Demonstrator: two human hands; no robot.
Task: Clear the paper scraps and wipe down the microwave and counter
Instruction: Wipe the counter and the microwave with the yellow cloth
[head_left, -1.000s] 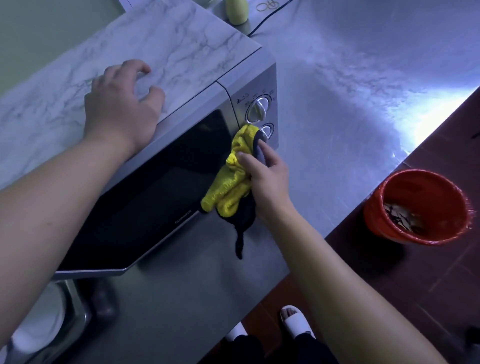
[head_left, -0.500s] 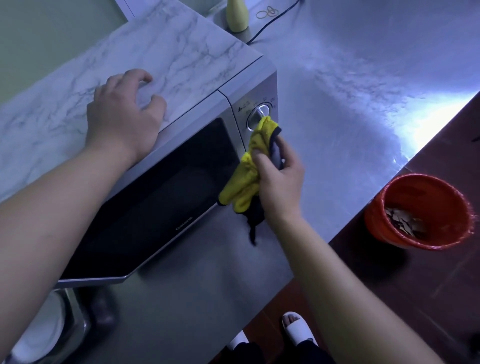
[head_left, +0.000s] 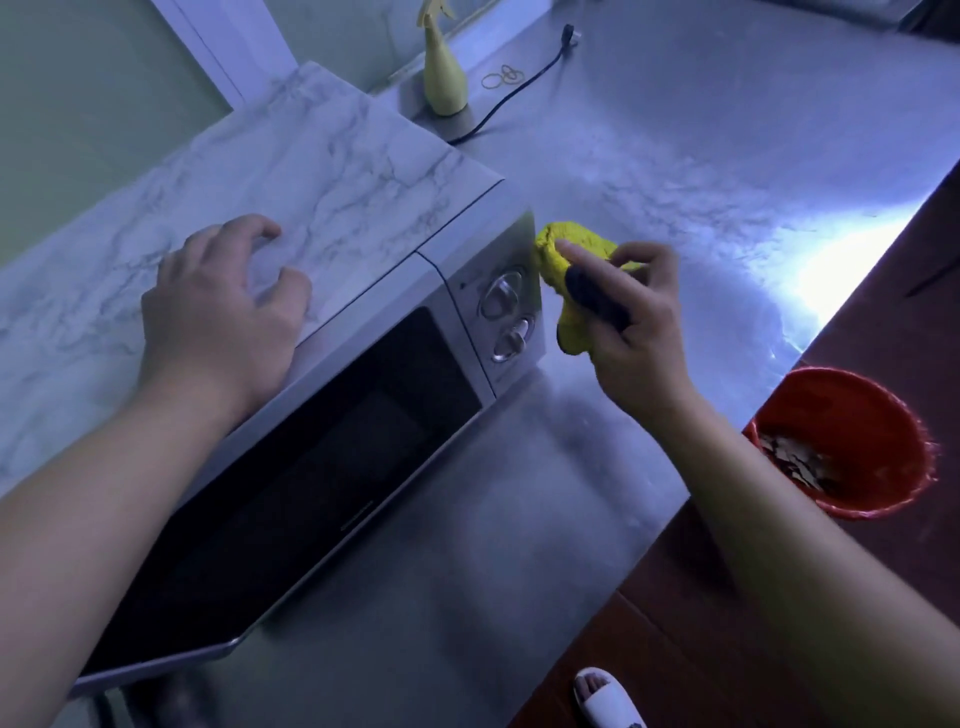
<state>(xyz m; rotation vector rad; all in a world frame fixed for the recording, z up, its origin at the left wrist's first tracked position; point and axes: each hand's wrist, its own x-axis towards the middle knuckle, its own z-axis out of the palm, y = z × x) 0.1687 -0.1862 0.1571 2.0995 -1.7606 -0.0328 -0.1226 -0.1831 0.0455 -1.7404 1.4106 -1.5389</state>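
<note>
A silver microwave (head_left: 332, 415) with a marble-patterned top and a dark door stands on the steel counter (head_left: 675, 171). My left hand (head_left: 218, 317) rests on its top near the front edge, fingers bent. My right hand (head_left: 631, 332) grips a yellow and black cloth (head_left: 566, 270) and holds it against the microwave's right side, just past the two control knobs (head_left: 506, 317). A red bucket (head_left: 852, 410) on the floor at the right holds paper scraps (head_left: 795, 462).
A pale yellow spray bottle (head_left: 441, 78) stands behind the microwave, with rubber bands (head_left: 503, 77) and a black power cord (head_left: 519, 88) beside it. The counter's front edge runs diagonally at the right, with dark red floor tiles below. A white slipper (head_left: 605, 699) shows at the bottom.
My right hand has carried the cloth up from the control panel's front and round the corner to the microwave's right side. My left hand stays on the top.
</note>
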